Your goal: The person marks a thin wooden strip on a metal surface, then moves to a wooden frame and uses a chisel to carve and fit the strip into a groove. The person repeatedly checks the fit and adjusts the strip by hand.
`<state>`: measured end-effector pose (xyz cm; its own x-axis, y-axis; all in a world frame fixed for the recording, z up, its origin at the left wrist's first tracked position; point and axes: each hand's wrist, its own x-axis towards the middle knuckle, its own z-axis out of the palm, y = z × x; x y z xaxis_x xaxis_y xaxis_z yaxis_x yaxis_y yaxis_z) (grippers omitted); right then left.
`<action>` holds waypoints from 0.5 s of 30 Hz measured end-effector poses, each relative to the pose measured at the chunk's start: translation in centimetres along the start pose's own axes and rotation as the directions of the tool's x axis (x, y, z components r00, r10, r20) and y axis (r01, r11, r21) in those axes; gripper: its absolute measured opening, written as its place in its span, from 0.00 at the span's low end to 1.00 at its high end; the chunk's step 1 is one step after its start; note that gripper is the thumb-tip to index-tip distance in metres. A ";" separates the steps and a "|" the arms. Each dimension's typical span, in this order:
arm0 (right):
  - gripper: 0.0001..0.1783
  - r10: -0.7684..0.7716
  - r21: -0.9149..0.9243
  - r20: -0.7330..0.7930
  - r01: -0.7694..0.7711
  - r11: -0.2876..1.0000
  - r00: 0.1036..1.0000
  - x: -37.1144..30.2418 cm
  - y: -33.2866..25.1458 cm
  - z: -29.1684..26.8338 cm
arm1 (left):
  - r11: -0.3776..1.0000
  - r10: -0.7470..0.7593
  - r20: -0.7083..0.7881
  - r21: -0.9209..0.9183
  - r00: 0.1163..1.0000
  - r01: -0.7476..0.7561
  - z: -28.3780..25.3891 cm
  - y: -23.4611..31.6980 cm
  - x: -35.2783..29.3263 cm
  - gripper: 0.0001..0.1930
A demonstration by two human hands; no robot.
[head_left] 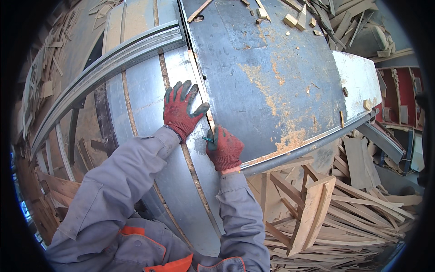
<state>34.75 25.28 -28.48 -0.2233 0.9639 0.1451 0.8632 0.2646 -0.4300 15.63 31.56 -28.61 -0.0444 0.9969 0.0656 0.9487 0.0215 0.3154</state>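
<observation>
Gloved in red with dark grey fingertips, my left hand (185,107) lies flat on the sliding metal table (156,104), fingers spread. Its thumb reaches toward a narrow wooden strip (198,77) that lies along the gap beside the dark machine top (226,86). My right hand (224,147), in a matching glove, is closed at the near end of this strip. From its fingers sticks a slim teal pen-like tool (208,139), its tip pointing left. How firmly the right fingers also touch the strip is hidden.
A long metal fence (113,61) crosses the sliding table at the far left. Sawdust (290,136) and small offcuts (297,20) are scattered over the machine top. At the near right stand a wooden frame (312,215) and a heap of wood strips (362,231).
</observation>
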 end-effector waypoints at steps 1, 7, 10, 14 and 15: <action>0.22 -0.002 -0.001 -0.008 0.002 1.000 1.000 0.0 0.0 0.0 | 1.000 0.000 0.004 -0.004 1.000 0.000 0.0 0.0 0.0 0.40; 0.20 0.001 -0.008 -0.016 -0.001 1.000 1.000 0.2 -0.1 0.1 | 1.000 -0.007 0.027 0.007 1.000 0.007 0.1 -0.2 0.2 0.42; 0.19 0.001 -0.007 -0.033 -0.001 1.000 0.999 0.4 -0.1 0.2 | 1.000 -0.003 0.024 0.014 1.000 0.003 0.2 -0.2 0.2 0.42; 0.20 -0.005 -0.001 -0.039 0.005 1.000 0.999 0.5 -0.2 0.1 | 1.000 0.001 0.017 0.008 1.000 -0.001 0.2 -0.3 0.3 0.42; 0.20 0.004 -0.004 -0.013 -0.004 1.000 1.000 0.6 -0.2 0.1 | 1.000 -0.002 0.021 0.007 1.000 0.002 0.1 -0.3 0.4 0.42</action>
<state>34.40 25.78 -28.34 -0.2138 0.9645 0.1548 0.8657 0.2605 -0.4274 15.41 31.92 -28.79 -0.0400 0.9982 0.0452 0.9506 0.0241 0.3093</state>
